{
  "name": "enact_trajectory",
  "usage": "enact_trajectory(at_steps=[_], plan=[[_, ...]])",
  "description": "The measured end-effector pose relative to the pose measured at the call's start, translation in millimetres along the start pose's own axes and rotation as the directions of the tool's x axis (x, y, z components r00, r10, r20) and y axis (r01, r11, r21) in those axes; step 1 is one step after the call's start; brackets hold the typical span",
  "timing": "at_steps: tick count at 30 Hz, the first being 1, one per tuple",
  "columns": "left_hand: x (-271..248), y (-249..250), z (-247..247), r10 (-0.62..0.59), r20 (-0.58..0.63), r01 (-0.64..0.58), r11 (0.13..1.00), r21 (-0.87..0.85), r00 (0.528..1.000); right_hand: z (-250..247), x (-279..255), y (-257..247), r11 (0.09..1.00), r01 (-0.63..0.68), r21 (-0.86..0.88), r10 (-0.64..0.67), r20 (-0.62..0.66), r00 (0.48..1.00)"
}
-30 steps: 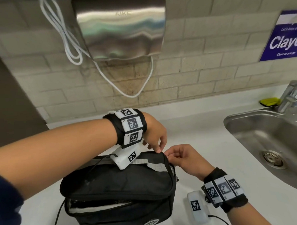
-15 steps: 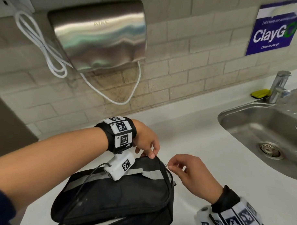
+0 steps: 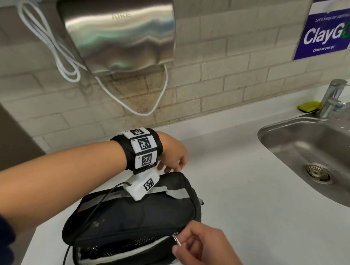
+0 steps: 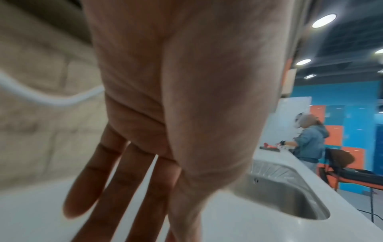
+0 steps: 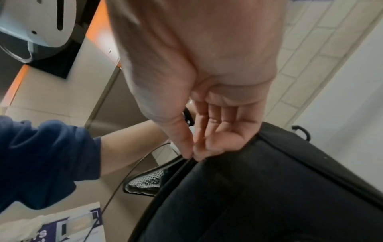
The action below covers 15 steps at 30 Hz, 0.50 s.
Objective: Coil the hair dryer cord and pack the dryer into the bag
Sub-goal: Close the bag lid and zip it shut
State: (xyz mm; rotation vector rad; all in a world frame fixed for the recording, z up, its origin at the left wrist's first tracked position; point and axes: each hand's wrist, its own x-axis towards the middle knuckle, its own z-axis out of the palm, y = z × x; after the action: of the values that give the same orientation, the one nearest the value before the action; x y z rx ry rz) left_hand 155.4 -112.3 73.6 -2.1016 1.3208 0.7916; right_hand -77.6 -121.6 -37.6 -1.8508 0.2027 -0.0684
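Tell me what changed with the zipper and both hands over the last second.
The right hand, pinching the metal zipper pull, has drawn it from the far right corner of the black fabric bag around to the near side, closing that stretch. The near side left of the pull is still open. The left hand stays at the bag's far top edge, and the bag has not moved on the white counter.

Beige brick wall (image 3: 217, 57) across top of head view. Steel wall dryer (image 3: 117, 35) upper left, white cable (image 3: 54, 51) looped beside it. Blue sign (image 3: 325, 28) upper right. White counter (image 3: 241, 189) below; sink (image 3: 309, 147) and tap (image 3: 330, 97) at right edge.
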Motion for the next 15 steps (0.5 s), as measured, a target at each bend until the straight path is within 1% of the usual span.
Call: enact_trajectory(at_steps=[2, 3, 5, 6, 7, 8, 9, 11, 12, 13, 15], plan=[[-22, 6, -6, -0.027, -0.16, 0.04, 0.997, 0.073, 0.987, -2, 1, 2, 0.999, 0.005, 0.051, -0.003, -0.045, 0.999], [-39, 11, -8, -0.038, -0.258, 0.067, 0.992, 0.104, 0.965, -4, 1, 4, 0.998, 0.004, 0.064, 0.0, -0.054, 0.999], [-80, 22, -6, -0.041, -0.45, 0.091, 0.992, 0.091, 0.892, -7, -1, 6, 0.998, 0.008, 0.058, -0.005, -0.055, 0.998], [-100, 29, 1, -0.039, -0.526, 0.068, 0.997, 0.036, 0.849, -8, -2, 8, 0.998, 0.011, 0.055, -0.009, -0.047, 0.999], [-121, 37, 9, -0.038, -0.583, 0.017, 0.999, -0.042, 0.812, -8, -3, 10, 0.999, 0.021, 0.048, -0.019, -0.037, 0.999], [-139, 45, 22, -0.041, -0.615, -0.045, 0.991, -0.124, 0.788, -8, -3, 11, 0.999, 0.033, 0.04, -0.031, -0.033, 0.999], [-156, 55, 37, -0.048, -0.625, -0.105, 0.973, -0.206, 0.779, -7, -3, 13, 0.998, 0.043, 0.036, -0.042, -0.033, 0.999], [-172, 73, 71, -0.09, -0.61, -0.18, 0.913, -0.367, 0.788, -6, -3, 17, 0.998, 0.05, 0.037, -0.049, -0.04, 0.998], [-171, 81, 90, -0.127, -0.595, -0.208, 0.863, -0.461, 0.794, -6, -3, 18, 0.998, 0.053, 0.033, -0.051, -0.041, 0.998], [-167, 88, 107, -0.17, -0.571, -0.235, 0.791, -0.565, 0.803, -4, -3, 19, 0.998, 0.059, 0.026, -0.058, -0.043, 0.997], [-148, 97, 141, -0.297, -0.503, -0.265, 0.581, -0.77, 0.812, -2, -4, 21, 0.996, 0.085, 0.017, -0.084, -0.054, 0.995]])
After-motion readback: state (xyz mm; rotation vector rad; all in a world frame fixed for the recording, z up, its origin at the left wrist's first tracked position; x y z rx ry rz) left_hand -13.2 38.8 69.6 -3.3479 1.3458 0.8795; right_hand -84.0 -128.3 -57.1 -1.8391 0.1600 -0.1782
